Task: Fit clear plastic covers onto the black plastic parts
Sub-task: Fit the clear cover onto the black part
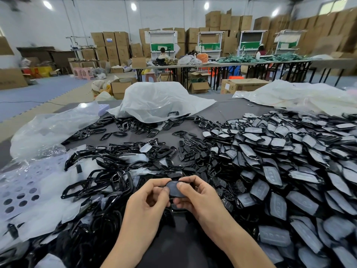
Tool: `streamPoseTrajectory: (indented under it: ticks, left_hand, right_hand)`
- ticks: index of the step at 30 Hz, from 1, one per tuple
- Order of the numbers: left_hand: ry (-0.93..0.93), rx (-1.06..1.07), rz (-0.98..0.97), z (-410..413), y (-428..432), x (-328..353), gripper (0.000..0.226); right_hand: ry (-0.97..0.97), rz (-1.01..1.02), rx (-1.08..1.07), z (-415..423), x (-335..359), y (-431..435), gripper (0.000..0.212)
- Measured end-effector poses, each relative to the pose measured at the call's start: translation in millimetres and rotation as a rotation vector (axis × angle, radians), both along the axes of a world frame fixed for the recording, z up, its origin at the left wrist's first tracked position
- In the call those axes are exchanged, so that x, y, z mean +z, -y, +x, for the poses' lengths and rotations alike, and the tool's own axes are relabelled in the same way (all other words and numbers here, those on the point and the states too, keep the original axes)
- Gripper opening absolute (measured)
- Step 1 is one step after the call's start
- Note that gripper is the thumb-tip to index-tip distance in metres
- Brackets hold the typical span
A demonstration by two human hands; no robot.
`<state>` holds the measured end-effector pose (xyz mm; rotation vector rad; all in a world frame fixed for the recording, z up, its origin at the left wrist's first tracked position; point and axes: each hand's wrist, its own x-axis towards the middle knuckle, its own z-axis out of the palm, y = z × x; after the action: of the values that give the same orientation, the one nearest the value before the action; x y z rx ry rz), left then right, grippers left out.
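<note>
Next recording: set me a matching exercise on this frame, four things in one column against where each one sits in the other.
Things
1. dark part
2. heap of covered parts
3. open black frames
4. humped white plastic bag

Places
A. far middle of the table
B. pinched between left hand and right hand
C. right side of the table
D. just left of the hands

Pairs: 1-B, 2-C, 3-D, 4-A

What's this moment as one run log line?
left hand: pinches black part | right hand: pinches same part | cover seating: cannot tell | covered pile: right of hands
</note>
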<state>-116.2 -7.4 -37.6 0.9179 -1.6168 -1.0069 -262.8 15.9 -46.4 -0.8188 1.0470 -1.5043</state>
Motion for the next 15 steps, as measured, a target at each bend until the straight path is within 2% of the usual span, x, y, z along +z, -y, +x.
streamPoseTrajectory:
  ticks: [3, 6, 11, 15]
  left_hand:
    - [0.010, -0.021, -0.005, 0.4, -1.1, -0.7, 0.027]
    - [0.034, -0.045, -0.023, -1.3, -2.7, -1.5, 0.029]
    - [0.143, -0.052, -0.159, -0.9, -4.9, 0.5, 0.030]
    - [0.222, 0.036, -0.287, -0.9, -10.0, -0.8, 0.031]
  right_hand:
    - [-0.009, -0.001, 0.020, -0.8, -1.5, -0.5, 0.005]
    - [-0.013, -0.013, 0.044, -0.8, 0.6, -3.1, 0.014]
    - [-0.130, -0.026, 0.040, -3.6, 4.4, -6.9, 0.008]
    - [-0.131, -0.034, -0.057, -2.9, 11.3, -8.1, 0.020]
